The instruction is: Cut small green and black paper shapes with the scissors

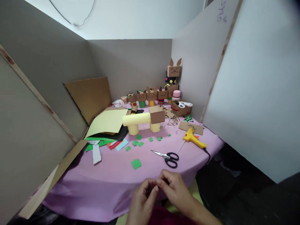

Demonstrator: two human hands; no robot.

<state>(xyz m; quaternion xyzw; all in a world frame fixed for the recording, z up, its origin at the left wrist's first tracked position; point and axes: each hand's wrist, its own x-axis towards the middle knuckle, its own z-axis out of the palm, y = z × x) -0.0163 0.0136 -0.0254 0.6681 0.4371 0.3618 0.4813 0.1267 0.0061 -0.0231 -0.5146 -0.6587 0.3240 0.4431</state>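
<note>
Both hands meet at the table's near edge, fingertips pinched together. My left hand (145, 198) and my right hand (174, 189) are closed; whatever they hold between them is too small or hidden to make out. Just beyond them lie black-handled scissors (170, 158), blades slightly apart and pointing left. A green paper square (136, 164) rests to the left of the scissors. Farther back are several small green paper cutouts (135, 142), some clover-shaped. Behind these stands a pale yellow paper tube (137, 118) on yellow supports, with a brown cardboard box (157, 115) at its right end.
A yellow glue gun (194, 139) lies at right near a cardboard strip (191, 128). Coloured sheets (107, 123) pile up at left beside a cardboard panel (91, 97). Several box-headed figures (151, 95) line the back. White-handled scissors (185, 104) rest in a box (180, 110).
</note>
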